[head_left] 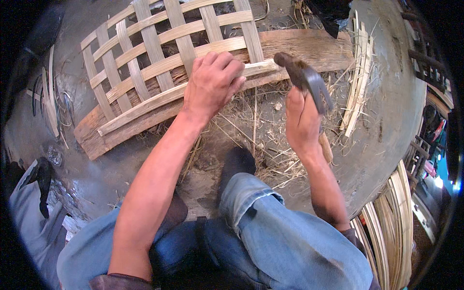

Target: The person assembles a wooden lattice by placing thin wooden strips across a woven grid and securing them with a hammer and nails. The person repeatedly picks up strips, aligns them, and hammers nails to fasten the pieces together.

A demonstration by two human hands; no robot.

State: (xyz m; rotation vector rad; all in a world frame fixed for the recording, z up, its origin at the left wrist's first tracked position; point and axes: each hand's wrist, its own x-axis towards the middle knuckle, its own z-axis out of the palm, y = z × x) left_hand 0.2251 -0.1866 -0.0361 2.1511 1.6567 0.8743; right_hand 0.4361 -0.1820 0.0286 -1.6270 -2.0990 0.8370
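A woven lattice of pale split-bamboo strips (pixel 148 38) lies at the upper left, its lower part over a rough wooden plank (pixel 309 46). A pale split-bamboo bar (pixel 140 109) runs across the near ends of the upright strips. My left hand (pixel 212 87) is closed round this bar at about its middle, knuckles up. My right hand (pixel 302 121) grips a claw hammer (pixel 305 77) by its wooden handle. The hammer's dark head is raised by the bar's right end, its face toward the bar and its claw toward me. Whether it touches the bar I cannot tell.
Loose bamboo strips (pixel 358 72) lie right of the plank, others (pixel 50 104) at the far left. Shavings (pixel 282 164) litter the floor before my foot. A bundle of long strips (pixel 391 222) stands at the lower right. Grey cloth (pixel 31 212) lies lower left.
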